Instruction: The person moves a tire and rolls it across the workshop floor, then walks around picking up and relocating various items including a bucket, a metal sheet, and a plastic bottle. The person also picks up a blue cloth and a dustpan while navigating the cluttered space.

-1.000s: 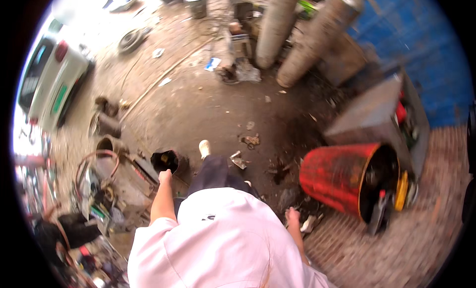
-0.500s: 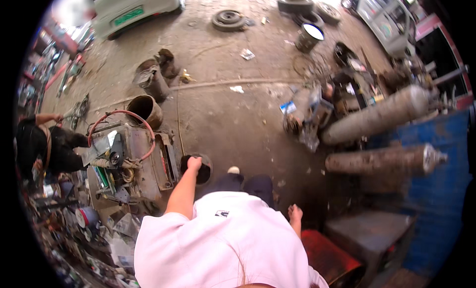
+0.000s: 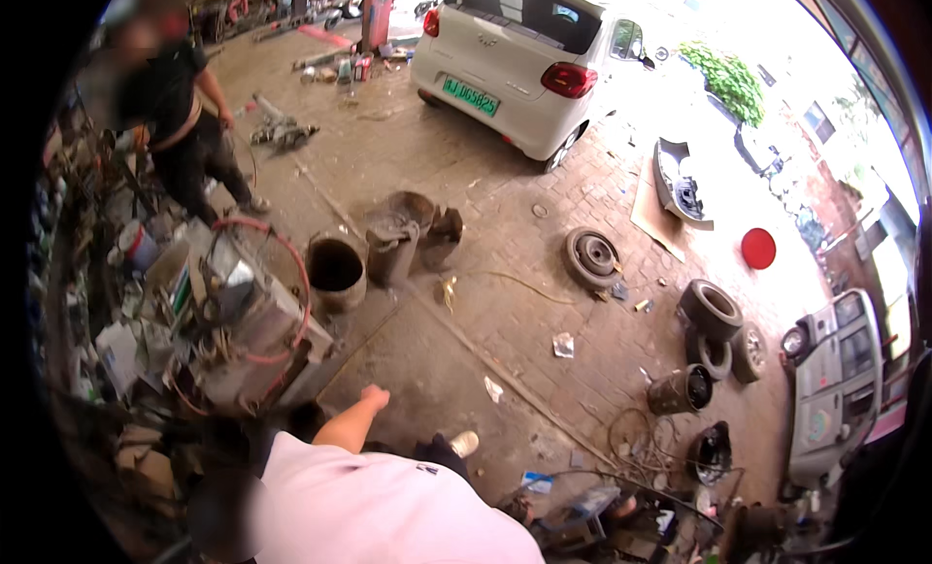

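My left hand point(image 3: 376, 397) hangs in front of my pale pink shirt point(image 3: 388, 511), its fingers curled closed with nothing showing in them. It touches nothing I can see. The closest thing on its left is a cluttered metal cart point(image 3: 228, 370) with a red hose point(image 3: 303, 292) looped over it. Beyond the hand stands a rusty open metal drum point(image 3: 337, 294), with cut, bent metal pieces point(image 3: 393, 253) beside it. One light shoe point(image 3: 465, 444) of mine shows on the dirty floor. My right hand is out of the picture.
A person in dark clothes point(image 3: 199, 156) stands at the left. A white car point(image 3: 510, 79) is parked ahead. On the paving lie a wheel point(image 3: 581, 276), stacked tyres point(image 3: 712, 310) and a dark bucket point(image 3: 672, 393). Tangled wire point(image 3: 636, 438) and scrap fill the lower right.
The view has swung up and to the right, bringing in more of the car and yard. My right hand and the gas cylinders have left the picture. My left hand stays curled.
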Tool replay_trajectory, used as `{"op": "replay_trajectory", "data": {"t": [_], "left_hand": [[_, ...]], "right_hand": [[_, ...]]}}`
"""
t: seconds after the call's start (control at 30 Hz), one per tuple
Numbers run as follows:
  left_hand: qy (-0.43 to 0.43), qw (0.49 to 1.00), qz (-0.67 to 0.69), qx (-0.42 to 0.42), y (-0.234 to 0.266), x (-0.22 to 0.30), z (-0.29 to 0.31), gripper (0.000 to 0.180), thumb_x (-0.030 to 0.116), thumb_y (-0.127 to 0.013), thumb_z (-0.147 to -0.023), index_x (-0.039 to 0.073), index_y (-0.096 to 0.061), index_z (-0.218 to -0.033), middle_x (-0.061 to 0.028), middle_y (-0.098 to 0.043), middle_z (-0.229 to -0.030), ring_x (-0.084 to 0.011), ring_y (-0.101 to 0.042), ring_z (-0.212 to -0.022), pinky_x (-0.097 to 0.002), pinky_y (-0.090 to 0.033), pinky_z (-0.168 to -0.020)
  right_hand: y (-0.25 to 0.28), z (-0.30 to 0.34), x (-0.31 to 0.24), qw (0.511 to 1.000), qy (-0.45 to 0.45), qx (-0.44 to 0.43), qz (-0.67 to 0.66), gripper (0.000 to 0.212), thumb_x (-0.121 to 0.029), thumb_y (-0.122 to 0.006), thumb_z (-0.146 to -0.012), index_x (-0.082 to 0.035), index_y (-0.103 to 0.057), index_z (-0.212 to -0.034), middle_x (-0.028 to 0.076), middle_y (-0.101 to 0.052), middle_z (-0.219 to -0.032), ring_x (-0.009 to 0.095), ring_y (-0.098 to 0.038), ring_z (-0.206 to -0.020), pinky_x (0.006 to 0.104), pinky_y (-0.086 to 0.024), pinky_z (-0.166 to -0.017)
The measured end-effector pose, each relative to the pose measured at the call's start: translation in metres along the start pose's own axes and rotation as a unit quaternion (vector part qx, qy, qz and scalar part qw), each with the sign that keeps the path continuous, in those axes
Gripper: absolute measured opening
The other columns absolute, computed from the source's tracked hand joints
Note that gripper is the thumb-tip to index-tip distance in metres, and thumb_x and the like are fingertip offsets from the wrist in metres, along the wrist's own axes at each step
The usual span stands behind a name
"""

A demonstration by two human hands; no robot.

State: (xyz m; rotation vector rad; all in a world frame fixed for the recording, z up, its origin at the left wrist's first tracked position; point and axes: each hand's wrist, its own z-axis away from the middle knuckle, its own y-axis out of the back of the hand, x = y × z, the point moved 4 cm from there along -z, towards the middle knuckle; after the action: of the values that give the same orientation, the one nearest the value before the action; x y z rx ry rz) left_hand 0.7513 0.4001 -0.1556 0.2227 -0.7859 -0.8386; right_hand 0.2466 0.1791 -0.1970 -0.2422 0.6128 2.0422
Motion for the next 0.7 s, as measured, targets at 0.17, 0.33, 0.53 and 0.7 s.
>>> {"op": "replay_trajectory", "data": {"t": [0.17,0.33,0.53,0.7], "left_hand": [[0.086,0.988,0.035,0.122,0.019,0.035,-0.048,0.041,0.021,-0.053,-0.072,-0.009,-0.051,-0.099,-0.0239,-0.052,-0.102,-0.0336,-0.05,-0.097,-0.0369,-0.041,-0.078],[0.091,0.965,0.225,0.102,-0.011,0.109,-0.056,0.035,0.022,-0.057,-0.071,-0.005,-0.051,-0.092,-0.0158,-0.054,-0.083,-0.0255,-0.053,-0.076,-0.034,-0.044,-0.06],[0.26,0.952,0.106,0.122,0.006,0.127,-0.088,0.032,0.017,-0.052,-0.072,-0.005,-0.05,-0.095,-0.0151,-0.051,-0.088,-0.0246,-0.05,-0.07,-0.0361,-0.043,-0.055],[0.206,0.956,0.154,0.139,-0.007,0.225,-0.198,0.029,0.017,-0.049,-0.071,-0.006,-0.054,-0.087,-0.0141,-0.052,-0.064,-0.0225,-0.045,-0.043,-0.0374,-0.034,-0.039]], "right_hand": [[0.05,-0.098,-0.149,0.993,0.058,0.099,0.035,0.028,-0.022,-0.051,-0.074,0.005,-0.056,-0.073,0.014,-0.054,-0.059,0.024,-0.053,-0.051,0.0367,-0.042,-0.045],[0.03,-0.179,-0.418,0.903,0.332,0.21,0.174,0.038,-0.03,-0.056,-0.073,0.006,-0.053,-0.083,0.013,-0.055,-0.063,0.02,-0.05,-0.05,0.0361,-0.041,-0.046],[-0.085,-0.117,-0.609,0.926,0.376,-0.015,0.027,0.02,-0.018,-0.052,-0.08,0.001,-0.052,-0.085,0.006,-0.055,-0.064,0.013,-0.052,-0.05,0.0254,-0.041,-0.044],[-0.073,-0.204,-0.562,0.976,0.209,-0.022,0.054,0.022,-0.017,-0.052,-0.08,0.001,-0.052,-0.092,0.009,-0.056,-0.067,0.016,-0.055,-0.058,0.0269,-0.043,-0.048]]}}
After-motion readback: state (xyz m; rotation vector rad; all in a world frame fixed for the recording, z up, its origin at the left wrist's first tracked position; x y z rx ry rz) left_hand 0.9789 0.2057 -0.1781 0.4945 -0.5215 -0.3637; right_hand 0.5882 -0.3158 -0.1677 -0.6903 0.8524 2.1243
